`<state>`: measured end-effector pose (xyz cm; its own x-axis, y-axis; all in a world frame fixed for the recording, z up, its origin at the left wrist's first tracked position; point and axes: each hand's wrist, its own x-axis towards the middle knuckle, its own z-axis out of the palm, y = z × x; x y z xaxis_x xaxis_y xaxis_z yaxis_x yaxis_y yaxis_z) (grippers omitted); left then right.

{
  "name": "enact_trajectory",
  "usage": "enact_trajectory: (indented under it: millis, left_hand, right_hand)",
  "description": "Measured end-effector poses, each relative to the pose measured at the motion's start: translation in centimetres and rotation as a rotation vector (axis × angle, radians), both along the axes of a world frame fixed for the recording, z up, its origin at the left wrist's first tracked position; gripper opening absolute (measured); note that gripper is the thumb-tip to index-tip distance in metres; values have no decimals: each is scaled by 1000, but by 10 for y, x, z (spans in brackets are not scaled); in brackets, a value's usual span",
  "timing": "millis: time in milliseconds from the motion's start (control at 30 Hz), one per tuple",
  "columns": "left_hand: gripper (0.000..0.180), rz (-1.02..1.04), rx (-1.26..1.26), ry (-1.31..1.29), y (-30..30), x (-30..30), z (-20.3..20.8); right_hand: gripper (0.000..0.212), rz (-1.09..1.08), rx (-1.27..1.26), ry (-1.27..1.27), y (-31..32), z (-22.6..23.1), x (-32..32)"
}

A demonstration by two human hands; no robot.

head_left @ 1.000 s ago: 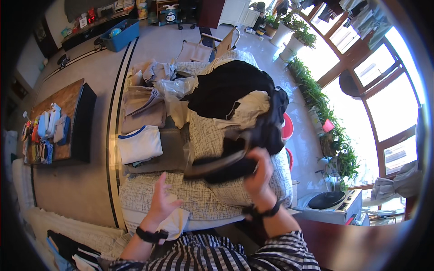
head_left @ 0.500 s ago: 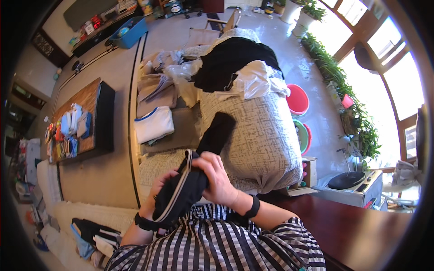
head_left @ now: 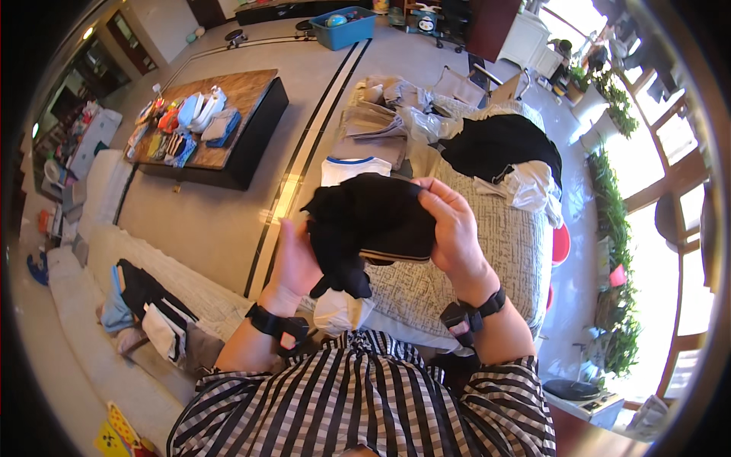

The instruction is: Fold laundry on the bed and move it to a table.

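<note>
black garment (head_left: 381, 217) is, in the head view, held in front of the body, above the patterned cover (head_left: 499, 259), and partly hides a white shirt (head_left: 355, 168). the right hand (head_left: 457, 228) grips its right end and the left hand (head_left: 297, 263) is against the other side, probably so that the loose cloth does not sag. the right thumb lies on top; the left palm faces inward, but its fingers are partly hidden, so i cannot tell whether they grip.

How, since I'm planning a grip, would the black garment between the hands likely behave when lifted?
The black garment is probably floppy: one part droops in folds. It seems light: the right hand grips it only near one end.
</note>
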<state>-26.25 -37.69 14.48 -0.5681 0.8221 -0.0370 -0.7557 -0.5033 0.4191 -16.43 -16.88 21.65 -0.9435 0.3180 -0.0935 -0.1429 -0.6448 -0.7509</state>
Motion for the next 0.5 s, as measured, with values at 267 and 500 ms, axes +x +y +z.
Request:
enact_trajectory:
  millis: [267, 500]
  left_hand:
    - [58, 255, -834, 566, -10, -22, -79]
    - [29, 437, -1093, 1007, -48, -82, -73]
  right_hand:
    - [14, 155, 638, -34, -42, 78, -32]
    - [16, -175, 1174, -107, 7, 143, 3]
